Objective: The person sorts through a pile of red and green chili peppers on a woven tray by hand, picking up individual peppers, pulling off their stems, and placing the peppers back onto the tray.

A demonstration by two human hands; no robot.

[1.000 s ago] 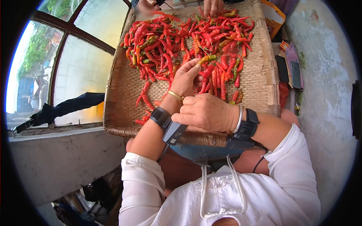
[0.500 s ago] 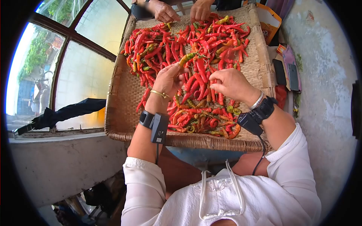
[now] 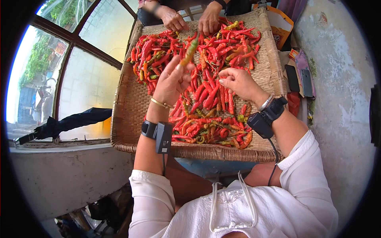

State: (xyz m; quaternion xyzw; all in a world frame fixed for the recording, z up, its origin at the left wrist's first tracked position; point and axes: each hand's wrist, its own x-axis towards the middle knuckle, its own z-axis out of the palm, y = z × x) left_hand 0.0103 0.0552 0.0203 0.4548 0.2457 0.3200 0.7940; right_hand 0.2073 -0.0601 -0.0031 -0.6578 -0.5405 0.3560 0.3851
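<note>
A chili pepper, green at its top and yellow-orange below, stands up from the fingertips of my left hand, slightly blurred. My right hand hovers over the middle of the chilies, its thumb and fingers pinched together. Whatever may be between those fingertips is too small to make out. Around both hands lie red chili peppers in a wide woven tray, with some green and yellowish ones mixed in, mostly near me.
Across the tray, another person's two hands reach into the far chilies. At the left, a folded black umbrella rests by the window. Two phones and an orange-brown bag are along the right side, beside the wall.
My left hand has tipped the greenish chili more upright and moved slightly left. My right hand has shifted only a little. The other person's hands have come further over the tray.
</note>
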